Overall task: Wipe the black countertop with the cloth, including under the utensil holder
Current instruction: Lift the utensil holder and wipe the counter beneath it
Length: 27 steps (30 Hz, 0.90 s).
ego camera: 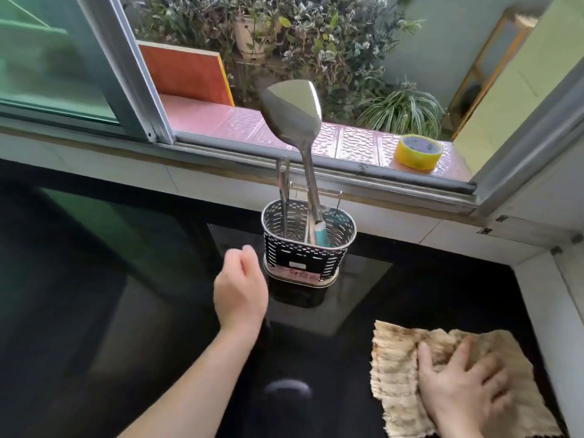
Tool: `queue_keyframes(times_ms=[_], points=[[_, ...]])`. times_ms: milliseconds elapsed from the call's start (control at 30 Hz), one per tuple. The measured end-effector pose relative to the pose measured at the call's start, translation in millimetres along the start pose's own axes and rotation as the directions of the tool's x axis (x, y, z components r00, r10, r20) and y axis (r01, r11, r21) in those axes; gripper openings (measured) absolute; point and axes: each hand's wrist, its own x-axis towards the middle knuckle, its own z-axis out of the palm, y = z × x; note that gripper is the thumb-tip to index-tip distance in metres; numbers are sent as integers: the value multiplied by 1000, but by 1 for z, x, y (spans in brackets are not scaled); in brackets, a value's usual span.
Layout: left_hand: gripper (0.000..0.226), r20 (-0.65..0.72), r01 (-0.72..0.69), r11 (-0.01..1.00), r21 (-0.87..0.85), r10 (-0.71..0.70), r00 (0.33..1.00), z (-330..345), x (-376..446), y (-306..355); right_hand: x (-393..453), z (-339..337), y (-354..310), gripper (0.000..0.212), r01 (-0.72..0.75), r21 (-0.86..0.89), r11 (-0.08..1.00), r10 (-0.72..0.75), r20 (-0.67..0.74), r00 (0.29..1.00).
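Observation:
The glossy black countertop (126,311) fills the lower view. A perforated metal utensil holder (308,245) stands on it near the tiled back ledge, holding a steel spatula (294,109), tongs and a teal-handled tool. My left hand (240,289) hovers just left of the holder, fingers curled and apart, holding nothing and not clearly touching it. A tan, ribbed cloth (398,368) lies flat on the counter at the lower right. My right hand (461,387) presses palm-down on the cloth with fingers spread.
A tiled ledge and the open sliding window frame (316,165) run behind the holder. A yellow tape roll (417,151) sits on the outer sill. A white tiled wall (565,295) borders the counter on the right. Plants are outside.

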Motion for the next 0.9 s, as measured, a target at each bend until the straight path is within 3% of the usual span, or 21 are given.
queue_keyframes(times_ms=[67, 133, 200, 300, 467, 600, 700, 900], points=[[46, 55, 37, 997, -70, -33, 998, -13, 30, 19, 3, 1, -9, 99, 28, -44, 999, -27, 26, 999], [56, 208, 12, 999, -45, -3, 978, -16, 51, 38, 9, 1, -18, 91, 72, -65, 995, -71, 13, 997], [64, 401, -28, 997, 70, -2, 916, -16, 66, 55, 13, 4, -26, 81, 123, -62, 990, -123, -2, 992], [52, 572, -153, 955, 254, -21, 820, -8, 77, 69, 23, 5, -40, 74, 165, -104, 981, -162, 29, 986], [35, 635, -194, 944, 266, -21, 772, 3, 85, 69, 35, 4, -75, 72, 250, -55, 967, -249, 24, 968], [38, 602, -249, 936, 248, 53, 797, 3, 89, 64, 39, 3, -110, 70, 325, 24, 945, -326, 27, 945], [38, 574, -280, 928, 247, 92, 814, -10, 98, 64, 41, 6, -138, 72, 407, -10, 913, -407, 6, 913], [38, 535, -185, 967, 175, 64, 842, -58, 128, 72, 22, 9, -208, 73, 501, 24, 865, -501, 55, 864]])
